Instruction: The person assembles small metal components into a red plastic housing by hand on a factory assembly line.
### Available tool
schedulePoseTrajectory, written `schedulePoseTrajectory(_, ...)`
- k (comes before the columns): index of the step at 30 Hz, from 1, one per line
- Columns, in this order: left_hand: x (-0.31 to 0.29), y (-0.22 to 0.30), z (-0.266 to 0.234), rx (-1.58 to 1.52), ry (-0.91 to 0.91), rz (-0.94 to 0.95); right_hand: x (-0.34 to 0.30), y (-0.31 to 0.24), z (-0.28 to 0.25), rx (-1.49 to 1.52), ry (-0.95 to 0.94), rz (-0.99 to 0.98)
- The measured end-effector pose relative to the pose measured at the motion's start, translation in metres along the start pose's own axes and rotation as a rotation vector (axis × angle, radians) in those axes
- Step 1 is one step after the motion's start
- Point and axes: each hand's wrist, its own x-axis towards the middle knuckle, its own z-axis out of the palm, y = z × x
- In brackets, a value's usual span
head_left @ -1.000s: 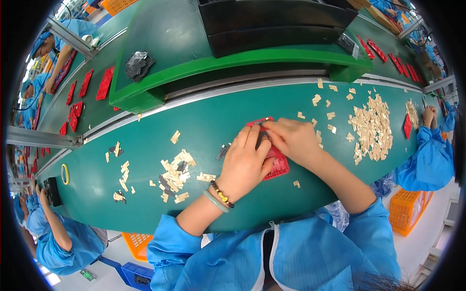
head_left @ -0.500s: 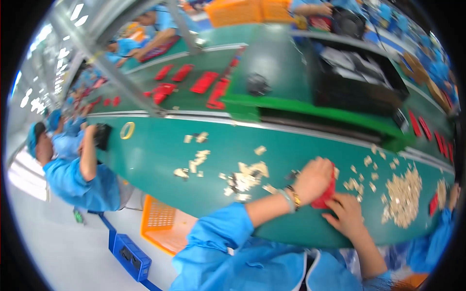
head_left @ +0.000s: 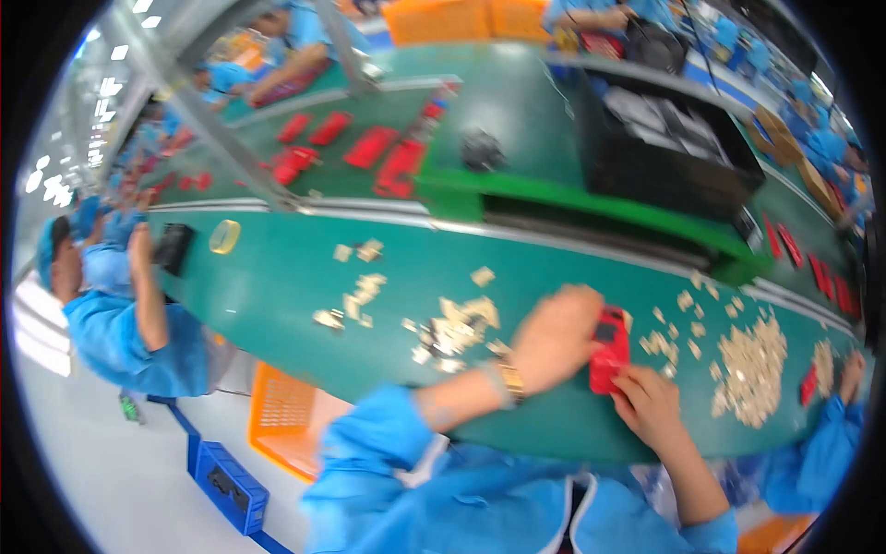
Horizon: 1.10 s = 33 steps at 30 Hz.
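Observation:
A flat red rectangular piece [head_left: 609, 358], with a dark patch near its far end, stands tilted at the green table. My right hand [head_left: 649, 403] pinches its near end between thumb and fingers. My left hand [head_left: 556, 340] is beside the piece's left edge, smeared by motion, and its fingertips do not show clearly. A gold-coloured band circles my left wrist. Small cream-coloured pieces, some with dark bits among them, lie in a heap [head_left: 459, 328] to the left of that hand. On the right spreads a larger heap of cream pieces [head_left: 752, 369].
A black bin [head_left: 664, 171] with grey and white contents stands on a green-edged platform ahead. Red parts [head_left: 371, 146] lie on the far belt. A yellow tape ring [head_left: 224, 236] is at the left. Below sits an orange crate [head_left: 283, 411]. Co-workers in blue flank the table.
My left hand has shifted left off the red piece, uncovering its dark patch. My right hand keeps hold of the near end. The whole view has shifted slightly.

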Motion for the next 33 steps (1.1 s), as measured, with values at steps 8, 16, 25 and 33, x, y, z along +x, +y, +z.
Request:
schedulePoseTrajectory(8, -0.044, -0.053, -0.022, 0.170, -0.156, 0.041, 0.142, 0.062, 0.078, -0.018, 0.066, 0.147)
schedulePoseTrajectory(16, -0.062, -0.058, -0.040, 0.156, -0.079, 0.057, 0.137, 0.180, 0.072, -0.526, -0.042, 0.329)
schedulePoseTrajectory(25, -0.056, -0.063, -0.038, 0.065, -0.037, -0.070, 0.109, 0.212, 0.055, -0.388, -0.139, 0.402)
schedulePoseTrajectory(33, -0.038, -0.066, -0.053, -0.327, 0.143, -0.241, 0.109, 0.188, 0.048, -0.455, 0.067, 0.310)
